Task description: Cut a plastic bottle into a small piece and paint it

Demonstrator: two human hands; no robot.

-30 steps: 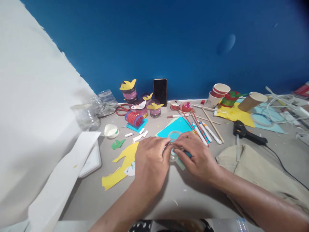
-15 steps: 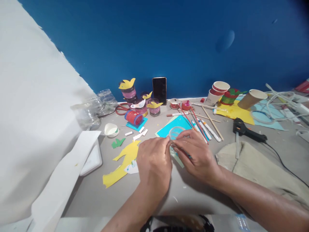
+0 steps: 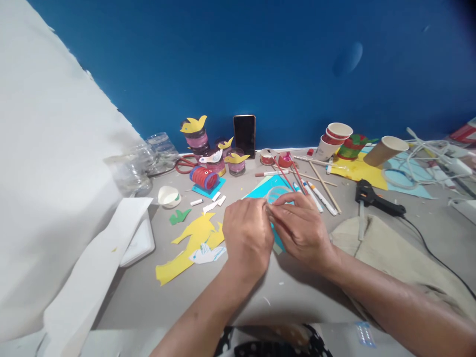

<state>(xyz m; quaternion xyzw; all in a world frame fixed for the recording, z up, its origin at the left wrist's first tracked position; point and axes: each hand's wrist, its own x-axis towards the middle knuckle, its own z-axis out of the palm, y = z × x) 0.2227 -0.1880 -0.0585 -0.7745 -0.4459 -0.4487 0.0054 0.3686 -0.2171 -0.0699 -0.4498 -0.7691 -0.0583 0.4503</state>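
My left hand (image 3: 248,238) is closed, its thumb and curled fingers meeting the fingertips of my right hand (image 3: 299,223). Between and just beyond them shows a clear plastic piece with a round rim (image 3: 278,190), pinched by both hands; its lower part is mostly hidden by my fingers. Under the hands lies a sheet of bright blue paper (image 3: 256,189) on a paler sheet. Left of my left hand are a white bird cutout (image 3: 207,254) with blue-green lines, yellow paper scraps (image 3: 174,270) and a green cutout (image 3: 180,216).
Behind stand jars with yellow paper birds (image 3: 237,159), a red and blue wrapped roll (image 3: 204,178) and a phone (image 3: 244,136). Markers (image 3: 322,198), brushes and paper cups (image 3: 386,150) are at the right. A glue gun (image 3: 377,198) rests by a beige cloth (image 3: 390,258).
Both hands have shifted slightly right together with the clear plastic piece. More of the white bird cutout and yellow paper is uncovered. The view has tilted a little.
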